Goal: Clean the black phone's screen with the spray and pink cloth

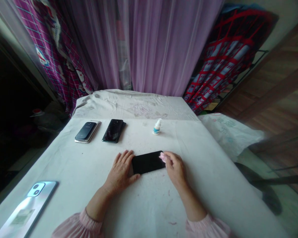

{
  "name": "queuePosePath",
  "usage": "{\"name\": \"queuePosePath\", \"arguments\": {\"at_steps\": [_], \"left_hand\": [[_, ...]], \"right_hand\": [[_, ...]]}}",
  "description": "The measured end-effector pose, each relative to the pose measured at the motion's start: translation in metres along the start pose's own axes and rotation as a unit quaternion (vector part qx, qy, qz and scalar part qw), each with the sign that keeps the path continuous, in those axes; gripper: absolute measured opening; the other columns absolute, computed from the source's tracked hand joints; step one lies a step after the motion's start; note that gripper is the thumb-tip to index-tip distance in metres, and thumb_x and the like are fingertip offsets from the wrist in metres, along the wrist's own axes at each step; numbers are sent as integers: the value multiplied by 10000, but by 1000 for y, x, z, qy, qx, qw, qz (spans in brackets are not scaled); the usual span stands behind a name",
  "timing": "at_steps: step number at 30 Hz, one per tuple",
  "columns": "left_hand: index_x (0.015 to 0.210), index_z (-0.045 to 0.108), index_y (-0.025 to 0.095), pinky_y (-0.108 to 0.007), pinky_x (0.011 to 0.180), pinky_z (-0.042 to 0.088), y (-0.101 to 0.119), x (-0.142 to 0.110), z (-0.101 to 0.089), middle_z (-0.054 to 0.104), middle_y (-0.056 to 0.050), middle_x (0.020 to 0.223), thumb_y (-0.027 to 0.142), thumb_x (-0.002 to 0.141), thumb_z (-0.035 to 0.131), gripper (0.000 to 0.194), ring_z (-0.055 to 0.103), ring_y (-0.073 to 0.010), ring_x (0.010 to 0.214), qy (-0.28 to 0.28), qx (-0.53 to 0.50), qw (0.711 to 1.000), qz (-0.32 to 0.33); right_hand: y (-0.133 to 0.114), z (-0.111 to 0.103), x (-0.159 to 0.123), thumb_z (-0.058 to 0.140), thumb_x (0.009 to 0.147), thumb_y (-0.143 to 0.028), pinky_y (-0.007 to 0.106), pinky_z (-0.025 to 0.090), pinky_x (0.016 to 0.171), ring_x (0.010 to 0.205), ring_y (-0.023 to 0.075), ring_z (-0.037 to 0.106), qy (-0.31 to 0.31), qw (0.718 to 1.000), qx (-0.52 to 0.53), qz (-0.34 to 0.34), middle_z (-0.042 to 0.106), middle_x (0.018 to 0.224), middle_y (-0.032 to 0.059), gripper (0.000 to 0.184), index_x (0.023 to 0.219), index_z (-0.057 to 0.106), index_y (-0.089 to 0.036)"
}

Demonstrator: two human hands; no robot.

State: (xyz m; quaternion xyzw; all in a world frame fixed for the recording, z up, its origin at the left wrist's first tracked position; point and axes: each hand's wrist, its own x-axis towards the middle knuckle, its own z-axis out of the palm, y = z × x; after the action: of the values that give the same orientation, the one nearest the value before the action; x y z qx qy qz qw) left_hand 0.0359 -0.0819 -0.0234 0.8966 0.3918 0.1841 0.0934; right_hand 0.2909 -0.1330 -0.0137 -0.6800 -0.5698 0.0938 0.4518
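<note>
A black smartphone (147, 162) lies flat on the white cloth in front of me, its dark screen facing up. Against its left end rests my left hand (121, 169), fingers stretched out and the thumb along the near edge. My right hand (175, 167) is at the phone's right end, its fingers pinched round a small pink cloth (162, 156) that touches the screen near the far right corner. Beyond the phone stands a small white spray bottle (157, 127) with a blue label, upright.
Stacked phones (85, 131) lie at the far left, beside another dark pair (112, 131). A silvery phone (27, 210) sits face down at the near left. Purple curtains (154, 46) hang behind the table (201, 172). A white plastic bag (228, 134) is by its right edge.
</note>
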Motion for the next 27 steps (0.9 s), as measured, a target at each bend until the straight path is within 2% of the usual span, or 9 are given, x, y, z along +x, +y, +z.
{"name": "queuePosePath", "arguments": {"at_steps": [3,6,9,13,15,18,20,22,27], "left_hand": [[1364,425,126,-546,1132,234,2,0,-2,445,-186,1452,557,833,592,704,338,-346,1383,-5,2,1000,-3],[1367,423,132,-541,1137,226,3,0,-2,444,-181,1454,557,835,593,701,334,-338,1386,-7,2,1000,-4],[1379,417,145,-540,1139,224,2,0,-2,436,-173,1462,574,846,574,702,330,-334,1390,-8,-1,1000,-3],[1426,363,132,-567,1131,225,1,0,-3,435,-194,1457,662,824,558,825,328,-352,1388,-7,-16,1000,-2],[1437,352,131,-596,1121,223,6,2,-7,429,-205,1457,682,818,552,852,322,-369,1387,15,-40,999,-13],[1382,440,167,-580,1107,268,27,8,-15,491,-179,1413,592,886,521,658,396,-347,1345,70,-123,989,-39],[1284,540,201,-466,1020,423,46,14,-19,612,-136,1269,521,911,522,492,555,-283,1192,75,-230,969,-57],[1165,607,206,-368,850,519,64,22,-21,669,-109,1134,517,885,566,421,635,-240,1008,65,-345,930,-112],[840,581,174,-223,535,456,80,37,-13,606,5,699,626,758,659,466,542,-106,563,23,-584,783,-211]], "right_hand": [[1,-3,-5,557,837,-334,402,496,890,992,247,624,13,999,-15,-32,691,1062,107,253,1030,666,-212],[-1,-9,-6,543,830,-325,384,506,856,937,238,641,4,1000,-8,-25,704,994,95,221,962,688,-222],[-10,-16,-4,498,860,-403,344,517,763,829,226,657,1,996,55,64,721,883,78,274,875,700,-218],[-24,-23,0,520,828,-584,316,508,694,804,239,657,-38,962,180,202,729,836,70,452,955,697,-189],[-30,-24,1,535,812,-622,312,501,738,868,244,656,-56,945,236,220,733,902,80,498,990,694,-185],[-40,-22,0,550,808,-629,293,486,764,905,235,644,-79,937,263,217,726,958,77,508,1004,702,-186],[-46,-20,-2,565,798,-632,277,480,697,816,219,636,-103,938,258,210,721,879,61,517,997,715,-179],[-50,-17,-5,590,781,-633,268,466,640,728,200,616,-126,936,262,199,706,794,48,525,988,727,-171],[-50,-9,-12,632,778,-610,284,475,659,770,215,629,-176,901,338,209,724,862,72,511,1016,733,-170]]}}
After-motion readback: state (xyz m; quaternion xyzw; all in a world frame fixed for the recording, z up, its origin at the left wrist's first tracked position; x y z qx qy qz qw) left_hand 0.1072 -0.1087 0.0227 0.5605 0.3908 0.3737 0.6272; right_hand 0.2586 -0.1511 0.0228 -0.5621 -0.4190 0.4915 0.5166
